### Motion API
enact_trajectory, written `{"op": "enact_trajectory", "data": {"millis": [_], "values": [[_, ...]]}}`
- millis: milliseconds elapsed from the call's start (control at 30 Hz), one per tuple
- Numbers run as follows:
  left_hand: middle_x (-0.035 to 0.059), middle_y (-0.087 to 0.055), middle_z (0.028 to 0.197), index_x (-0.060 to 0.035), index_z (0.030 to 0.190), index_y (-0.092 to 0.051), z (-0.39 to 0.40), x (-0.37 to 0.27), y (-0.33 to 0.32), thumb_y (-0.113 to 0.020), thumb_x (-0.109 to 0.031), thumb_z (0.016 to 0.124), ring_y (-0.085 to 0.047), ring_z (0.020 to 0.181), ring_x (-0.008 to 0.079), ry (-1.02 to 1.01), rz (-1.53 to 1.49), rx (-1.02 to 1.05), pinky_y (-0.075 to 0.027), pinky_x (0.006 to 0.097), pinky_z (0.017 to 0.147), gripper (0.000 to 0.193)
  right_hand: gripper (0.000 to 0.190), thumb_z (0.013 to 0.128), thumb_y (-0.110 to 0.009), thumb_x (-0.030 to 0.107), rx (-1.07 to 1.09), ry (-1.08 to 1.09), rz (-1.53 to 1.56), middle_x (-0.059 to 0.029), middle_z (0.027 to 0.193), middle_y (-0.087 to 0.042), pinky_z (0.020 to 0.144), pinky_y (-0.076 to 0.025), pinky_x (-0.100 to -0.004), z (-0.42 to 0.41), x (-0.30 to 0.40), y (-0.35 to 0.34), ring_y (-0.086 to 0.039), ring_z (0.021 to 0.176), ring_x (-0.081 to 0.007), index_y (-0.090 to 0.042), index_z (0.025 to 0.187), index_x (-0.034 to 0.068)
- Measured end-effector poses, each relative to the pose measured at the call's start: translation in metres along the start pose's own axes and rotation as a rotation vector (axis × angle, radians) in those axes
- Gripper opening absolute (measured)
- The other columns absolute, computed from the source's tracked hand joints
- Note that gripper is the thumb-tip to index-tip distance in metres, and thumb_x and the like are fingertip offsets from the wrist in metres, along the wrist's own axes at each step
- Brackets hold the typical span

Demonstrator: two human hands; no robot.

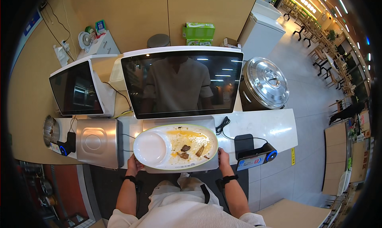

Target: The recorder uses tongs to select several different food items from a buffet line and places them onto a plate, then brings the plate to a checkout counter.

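An oval white plate (193, 129) with a thin green rim lies before me, over a flat metal scale platform (179, 121). Its round left compartment (152, 148) holds no food. Orange oil, crumbs and several brown food scraps (184, 155) lie in the larger right part. My left hand (135, 165) grips the plate's left end, fingers beneath the rim. At the opposite end, my right hand (223, 158) holds the rim from the side. Whether the plate touches the platform or is raised slightly cannot be told.
A large dark screen (182, 84) stands behind the plate; a smaller screen (76, 89) is left. Beside me are a second metal scale (98, 143), a steel bowl (51, 131) and payment devices (258, 155). A lidded steel pot (265, 83) stands right; a black cable (223, 125) crosses the counter.
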State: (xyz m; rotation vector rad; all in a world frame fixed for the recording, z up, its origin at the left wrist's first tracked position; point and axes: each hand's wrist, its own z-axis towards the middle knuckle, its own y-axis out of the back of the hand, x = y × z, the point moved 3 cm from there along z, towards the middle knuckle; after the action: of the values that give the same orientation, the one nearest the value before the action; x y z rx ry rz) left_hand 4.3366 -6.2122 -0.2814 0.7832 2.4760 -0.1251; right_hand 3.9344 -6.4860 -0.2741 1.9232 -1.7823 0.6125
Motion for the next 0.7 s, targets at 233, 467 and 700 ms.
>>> {"op": "enact_trajectory", "data": {"millis": [233,467,700], "values": [[0.0093,-0.065,0.074,-0.0095,0.094,-0.063,0.004,0.0018,0.0022,-0.042,-0.055,0.09,-0.061,0.063,0.0202,0.008,-0.018,0.012,-0.052,0.0333,0.059,0.051,0.033,0.088,-0.054,0.038,-0.01,-0.002,-0.004,0.0072,0.045,-0.037,0.036,-0.018,-0.027,0.0029,-0.0013,0.0003,-0.027,0.034,-0.0087,-0.055,0.063,0.016],[0.0099,-0.066,0.078,-0.0089,0.096,-0.063,0.0002,-0.0001,-0.001,-0.043,-0.057,0.089,-0.062,0.066,0.0213,0.013,-0.018,0.012,-0.053,0.0345,0.061,0.053,0.034,0.088,-0.054,0.037,-0.023,0.013,-0.004,0.0063,0.046,-0.039,0.036,-0.019,-0.0274,0.0046,-0.003,0.0015,-0.029,0.035,-0.0091,-0.055,0.062,0.015],[0.0095,-0.065,0.077,-0.0087,0.095,-0.063,0.0023,0.0015,0.0015,-0.043,-0.057,0.089,-0.061,0.065,0.0203,0.007,-0.009,0.017,-0.053,0.0332,0.06,0.052,0.033,0.088,-0.055,0.038,-0.007,0.005,0.005,0.0062,0.046,-0.039,0.036,-0.019,-0.027,0.0073,-0.0059,0.0026,-0.029,0.035,-0.009,-0.055,0.063,0.015]]}}
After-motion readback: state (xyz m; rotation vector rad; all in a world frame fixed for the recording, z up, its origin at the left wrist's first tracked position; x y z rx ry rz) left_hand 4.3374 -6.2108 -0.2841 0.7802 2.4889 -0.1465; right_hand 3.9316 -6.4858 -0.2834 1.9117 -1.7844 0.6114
